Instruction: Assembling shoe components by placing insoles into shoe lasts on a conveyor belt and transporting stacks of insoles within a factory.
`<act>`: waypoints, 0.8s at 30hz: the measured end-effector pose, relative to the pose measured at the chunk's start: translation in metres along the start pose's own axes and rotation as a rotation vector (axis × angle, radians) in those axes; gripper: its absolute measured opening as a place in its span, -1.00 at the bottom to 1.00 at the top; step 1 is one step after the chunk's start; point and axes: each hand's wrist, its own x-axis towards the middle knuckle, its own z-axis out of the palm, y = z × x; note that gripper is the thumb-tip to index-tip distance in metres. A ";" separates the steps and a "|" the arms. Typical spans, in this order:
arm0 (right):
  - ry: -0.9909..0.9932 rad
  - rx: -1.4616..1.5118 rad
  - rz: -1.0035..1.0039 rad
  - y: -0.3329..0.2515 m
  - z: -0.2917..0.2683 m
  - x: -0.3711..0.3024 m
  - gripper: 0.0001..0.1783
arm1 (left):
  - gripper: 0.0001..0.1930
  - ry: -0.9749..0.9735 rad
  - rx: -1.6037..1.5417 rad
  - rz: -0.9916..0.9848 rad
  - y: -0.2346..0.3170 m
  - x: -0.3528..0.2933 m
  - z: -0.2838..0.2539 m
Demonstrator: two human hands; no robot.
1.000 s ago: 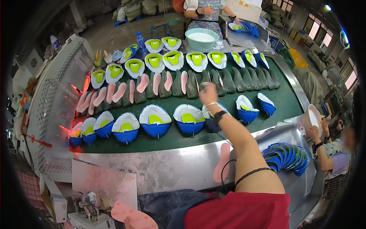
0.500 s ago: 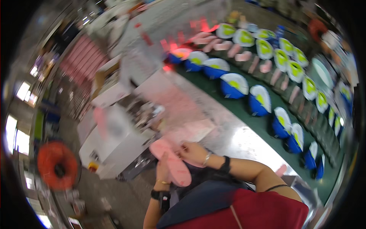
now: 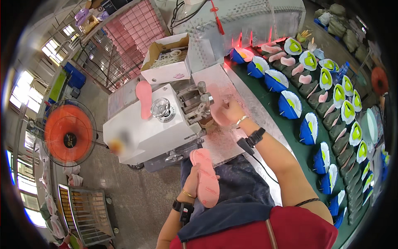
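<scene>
While a second ago right hand (image 3: 232, 111) reached over conveyor shoes (image 3: 290, 103), now it feeds pink insole (image 3: 216, 108) into machine (image 3: 166, 120), fingers closed on it; left hand (image 3: 191, 182) clasps second insole (image 3: 205, 177) at lap.

Red sleeveless top with a thin strap down the back, dark blue apron or trousers over the lap. Black wrist devices on both arms, cabled. Thin bangles beside both hands (image 3: 232, 113) (image 3: 191, 182), gold on the left, perhaps silver on the right.
</scene>
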 end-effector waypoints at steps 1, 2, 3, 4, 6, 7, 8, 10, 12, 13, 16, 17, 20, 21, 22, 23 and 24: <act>0.003 -0.005 0.002 0.004 -0.005 -0.003 -0.42 | -0.36 0.021 0.001 -0.015 0.001 0.001 -0.003; -0.008 -0.021 0.044 0.010 -0.011 -0.010 -0.47 | -0.36 0.016 0.000 -0.019 0.002 0.001 -0.005; -0.020 -0.037 0.087 0.016 -0.017 -0.014 -0.53 | -0.36 0.041 0.020 0.001 0.002 0.002 -0.007; -0.020 -0.041 0.088 0.019 -0.025 -0.017 -0.53 | -0.37 0.067 0.038 0.024 0.001 0.001 -0.008; 0.155 -0.296 -0.135 0.023 -0.034 -0.021 -0.50 | -0.38 0.062 0.017 0.033 0.002 0.001 -0.011; 0.147 -0.296 -0.134 0.022 -0.035 -0.022 -0.50 | -0.39 0.060 -0.003 0.042 0.002 0.000 -0.012; 0.160 -0.349 -0.110 0.021 -0.035 -0.019 -0.50 | -0.39 0.070 -0.011 0.040 0.001 0.001 -0.014; 0.152 -0.396 -0.086 0.023 -0.027 -0.008 -0.50 | -0.49 0.080 -0.039 0.083 0.003 0.005 -0.016; 0.028 -0.065 0.073 0.032 -0.001 0.005 -0.54 | -0.53 0.147 -0.011 0.126 0.006 0.000 -0.010; -0.001 -0.055 0.072 0.035 0.018 0.009 -0.54 | -0.56 0.200 0.026 0.175 0.008 -0.002 -0.008; 0.126 0.079 0.116 0.036 0.038 0.031 -0.51 | -0.64 0.219 0.095 0.223 0.016 -0.016 0.011; 0.110 0.100 0.177 0.032 0.031 0.039 -0.52 | -0.67 0.201 0.161 0.222 0.017 -0.016 0.012; 0.191 0.190 0.120 0.038 0.003 0.035 -0.54 | -0.64 0.033 1.687 0.966 0.002 0.001 -0.042; 0.222 -0.482 -0.157 0.092 -0.020 0.039 -0.60 | -0.58 -0.029 1.625 0.940 -0.004 0.013 -0.037; 0.287 -0.542 -0.085 0.093 -0.024 0.033 -0.60 | -0.63 -0.014 1.617 0.939 -0.002 0.009 -0.031; 0.378 0.042 0.086 0.073 -0.027 0.018 -0.71 | -0.66 -0.091 1.548 0.935 0.001 0.004 -0.034; 0.490 0.630 0.211 0.062 -0.043 -0.001 -0.82 | -0.65 -0.267 1.779 0.982 0.006 0.007 -0.056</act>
